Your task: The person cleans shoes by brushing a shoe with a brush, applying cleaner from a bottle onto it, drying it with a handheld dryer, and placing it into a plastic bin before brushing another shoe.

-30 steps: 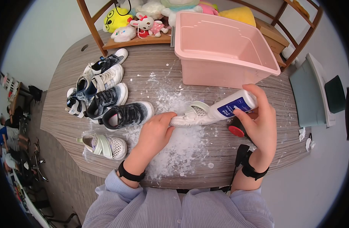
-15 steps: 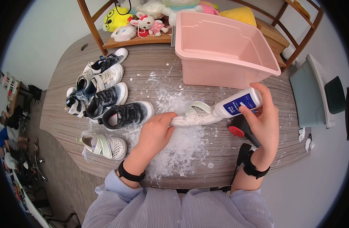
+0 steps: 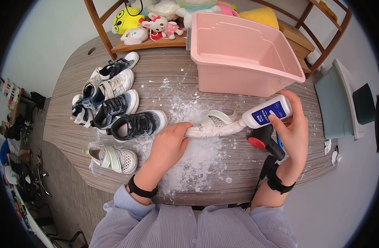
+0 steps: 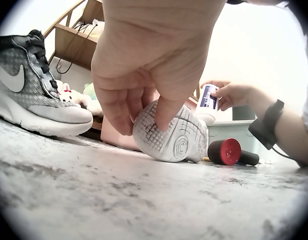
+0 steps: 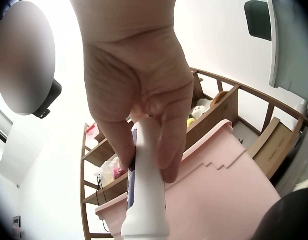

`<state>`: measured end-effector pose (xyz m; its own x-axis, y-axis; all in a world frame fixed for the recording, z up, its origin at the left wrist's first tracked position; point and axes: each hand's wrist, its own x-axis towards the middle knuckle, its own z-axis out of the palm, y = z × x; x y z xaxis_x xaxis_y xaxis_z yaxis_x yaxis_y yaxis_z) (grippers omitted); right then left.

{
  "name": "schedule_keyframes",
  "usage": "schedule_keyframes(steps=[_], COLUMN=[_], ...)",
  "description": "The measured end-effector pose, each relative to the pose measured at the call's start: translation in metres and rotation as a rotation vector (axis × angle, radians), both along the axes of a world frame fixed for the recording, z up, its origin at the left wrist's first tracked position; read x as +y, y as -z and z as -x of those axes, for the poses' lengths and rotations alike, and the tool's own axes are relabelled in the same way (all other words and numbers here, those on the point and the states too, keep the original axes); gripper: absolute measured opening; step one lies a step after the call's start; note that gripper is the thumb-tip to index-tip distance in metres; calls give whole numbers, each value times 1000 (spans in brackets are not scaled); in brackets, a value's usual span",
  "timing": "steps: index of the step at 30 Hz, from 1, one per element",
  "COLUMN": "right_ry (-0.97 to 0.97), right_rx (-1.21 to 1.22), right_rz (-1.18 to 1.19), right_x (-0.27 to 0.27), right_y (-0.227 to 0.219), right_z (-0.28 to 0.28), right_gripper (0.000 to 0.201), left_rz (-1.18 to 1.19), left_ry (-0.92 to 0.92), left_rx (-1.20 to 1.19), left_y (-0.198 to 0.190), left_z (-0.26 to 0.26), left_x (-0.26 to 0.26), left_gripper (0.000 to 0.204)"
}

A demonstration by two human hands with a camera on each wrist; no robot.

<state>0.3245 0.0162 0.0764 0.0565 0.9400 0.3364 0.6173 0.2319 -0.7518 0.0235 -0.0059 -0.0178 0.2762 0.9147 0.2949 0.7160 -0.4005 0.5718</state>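
My left hand grips one end of a white mesh shoe with pale green straps, tipped so that its sole edge faces me. In the left wrist view, fingers and thumb pinch the rounded end of the treaded sole. A white squeeze bottle with a blue label lies tilted in my right hand, thumb on the label. Its narrow end meets the far end of the shoe. The right wrist view shows fingers on both sides of the bottle. The matching shoe stands at the left.
Several dark and white sneakers stand at the left. A pink bin is at the back, before a wooden shelf with plush toys. A black tool with a red round end lies beneath my right hand. White powder covers the table's middle.
My right hand has moved the bottle to the right along the shoe's edge toward its far end, uncovering more of the black tool. The left hand keeps its hold in place.
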Motion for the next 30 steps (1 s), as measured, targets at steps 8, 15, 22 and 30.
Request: schedule_keyframes(steps=[8,15,22,30], right_ry=[9,28,50,49], right_rx=[-7,-33,-6,-47], right_rz=[13,29,45,12], right_x=[1,1,2,3], right_y=[2,1,4,7], right_z=[-3,-7,-9,-14], right_gripper=[58,58,58,57], left_rz=[9,-5,-14,-14], left_ry=[1,-6,-2,18], left_rx=[-2,11,15,-9], left_y=[1,-2,-1,-1], left_z=[-1,-2,-2,-2], left_x=[0,-1,-1,-1], left_gripper=[39,38,38,36])
